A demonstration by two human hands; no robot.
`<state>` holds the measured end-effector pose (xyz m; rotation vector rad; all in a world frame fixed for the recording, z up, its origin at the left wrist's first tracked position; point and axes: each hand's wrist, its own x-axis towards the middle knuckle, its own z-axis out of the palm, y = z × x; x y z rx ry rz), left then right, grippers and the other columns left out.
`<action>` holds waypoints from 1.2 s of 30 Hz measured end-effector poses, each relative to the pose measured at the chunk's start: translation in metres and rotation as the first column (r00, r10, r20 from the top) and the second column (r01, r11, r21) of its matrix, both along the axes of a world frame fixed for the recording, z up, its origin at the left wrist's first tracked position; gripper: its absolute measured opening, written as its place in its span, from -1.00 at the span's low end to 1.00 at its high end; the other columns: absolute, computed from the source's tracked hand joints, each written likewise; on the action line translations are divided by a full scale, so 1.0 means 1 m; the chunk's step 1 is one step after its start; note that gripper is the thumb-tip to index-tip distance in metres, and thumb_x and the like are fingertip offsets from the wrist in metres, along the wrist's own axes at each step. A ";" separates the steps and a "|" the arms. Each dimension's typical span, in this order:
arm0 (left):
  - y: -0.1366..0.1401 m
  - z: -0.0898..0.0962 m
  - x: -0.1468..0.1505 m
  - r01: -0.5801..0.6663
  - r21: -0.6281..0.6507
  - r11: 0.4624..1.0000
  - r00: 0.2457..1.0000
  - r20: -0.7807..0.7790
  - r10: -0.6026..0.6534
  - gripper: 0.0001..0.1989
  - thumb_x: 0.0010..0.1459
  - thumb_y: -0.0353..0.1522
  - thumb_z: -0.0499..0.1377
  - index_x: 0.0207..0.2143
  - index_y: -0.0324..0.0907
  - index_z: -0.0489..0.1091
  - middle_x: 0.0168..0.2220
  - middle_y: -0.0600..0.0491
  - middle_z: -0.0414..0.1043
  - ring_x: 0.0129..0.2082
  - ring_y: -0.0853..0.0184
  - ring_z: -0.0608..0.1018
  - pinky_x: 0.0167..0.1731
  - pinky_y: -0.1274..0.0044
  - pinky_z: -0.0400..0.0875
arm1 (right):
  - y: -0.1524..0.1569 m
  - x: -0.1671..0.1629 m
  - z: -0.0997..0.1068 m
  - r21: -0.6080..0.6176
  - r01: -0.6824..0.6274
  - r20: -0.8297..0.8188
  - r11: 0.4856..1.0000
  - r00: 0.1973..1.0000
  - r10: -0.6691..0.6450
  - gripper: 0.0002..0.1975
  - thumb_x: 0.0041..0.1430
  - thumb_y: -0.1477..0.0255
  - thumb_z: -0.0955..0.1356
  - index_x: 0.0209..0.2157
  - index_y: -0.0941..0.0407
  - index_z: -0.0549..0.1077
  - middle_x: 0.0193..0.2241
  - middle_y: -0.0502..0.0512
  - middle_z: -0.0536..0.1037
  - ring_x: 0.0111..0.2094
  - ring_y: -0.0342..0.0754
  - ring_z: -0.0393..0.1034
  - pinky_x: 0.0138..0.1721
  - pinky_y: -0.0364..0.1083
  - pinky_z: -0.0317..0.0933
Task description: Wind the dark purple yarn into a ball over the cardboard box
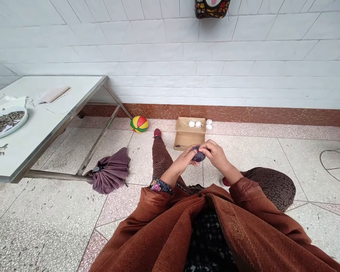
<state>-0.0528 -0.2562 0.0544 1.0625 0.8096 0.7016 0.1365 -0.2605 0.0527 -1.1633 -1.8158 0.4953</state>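
While left hand (184,158) curls fingers around strand-ribbed, dark yarn ball (198,155), right hand (216,154) pinches its edge between fingers.

The yarn (198,155) is between the left hand (184,159) and right hand (214,154); behind it, the box (189,139) lies on the floor (260,155), two balls (191,123) in its back part, two just right. Leftward come the toy ball (139,124), the umbrella (112,171), then the table (56,122), a plate (25,120) at its left.

rust-brown coat (164,230) | floral cuff (162,186) | crackle-print trousers (162,155) | red shoe (157,133)
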 end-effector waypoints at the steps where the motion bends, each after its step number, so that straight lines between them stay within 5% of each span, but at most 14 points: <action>1: -0.001 0.000 0.000 0.009 0.004 1.000 1.000 -0.009 -0.009 -0.41 0.21 -0.08 0.20 0.22 -0.12 0.29 0.00 -0.09 0.41 -0.30 0.36 0.49 -0.38 0.53 0.35 | -0.001 -0.001 -0.001 -0.006 0.007 -0.001 1.000 1.000 -0.007 -0.81 0.41 0.31 0.35 -0.29 0.03 0.56 -0.35 0.07 0.55 -0.28 0.00 0.47 -0.19 -0.03 0.38; 10: -0.009 0.014 -0.001 0.048 0.097 0.994 0.990 -0.139 -0.034 -0.47 0.18 -0.19 0.18 0.18 -0.14 0.31 0.05 -0.10 0.40 -0.16 0.30 0.46 -0.37 0.57 0.33 | 0.000 0.006 0.014 0.001 -0.076 0.122 0.997 0.990 0.076 -0.79 0.39 0.25 0.40 -0.32 0.05 0.54 -0.36 0.06 0.53 -0.33 -0.04 0.43 -0.27 -0.08 0.30; 22: -0.016 0.019 0.002 -0.031 0.085 0.996 0.999 0.014 0.030 -0.46 0.07 -0.31 0.32 0.13 -0.10 0.42 0.09 -0.07 0.44 0.01 0.21 0.44 -0.17 0.52 0.33 | -0.001 -0.002 0.008 -0.184 -0.043 -0.109 0.982 0.994 0.023 -0.76 0.30 0.19 0.42 -0.35 0.05 0.48 -0.45 0.00 0.50 -0.42 -0.07 0.35 -0.33 -0.09 0.27; 26: -0.016 0.018 0.000 -0.001 -0.090 0.996 0.982 0.186 0.018 -0.39 0.03 -0.29 0.29 0.19 -0.06 0.40 0.06 -0.03 0.45 -0.12 0.28 0.49 -0.23 0.53 0.34 | 0.002 0.002 -0.015 -0.249 0.001 -0.177 0.969 0.983 -0.047 -0.76 0.31 0.17 0.38 -0.30 0.05 0.46 -0.45 0.00 0.48 -0.44 -0.06 0.35 -0.35 -0.09 0.26; 30: -0.010 0.019 0.000 0.002 -0.265 0.964 0.933 0.348 0.094 -0.36 0.05 -0.20 0.26 0.20 -0.12 0.37 -0.05 -0.04 0.48 -0.32 0.35 0.50 -0.37 0.53 0.31 | -0.008 -0.002 -0.045 -0.212 0.091 -0.043 0.973 0.994 -0.103 -0.74 0.39 0.22 0.26 -0.32 0.06 0.43 -0.40 0.09 0.52 -0.37 0.01 0.41 -0.30 -0.04 0.29; 36: 0.001 0.007 -0.002 -0.212 -0.328 0.921 0.909 0.280 0.309 -0.56 0.00 -0.29 0.31 -0.04 -0.16 0.39 -0.11 0.01 0.48 -0.22 0.34 0.50 -0.28 0.54 0.36 | -0.031 -0.008 -0.045 -0.177 -0.071 0.137 0.982 0.986 0.096 -0.72 0.46 0.25 0.24 -0.28 0.05 0.48 -0.32 0.13 0.57 -0.27 0.03 0.48 -0.22 -0.03 0.33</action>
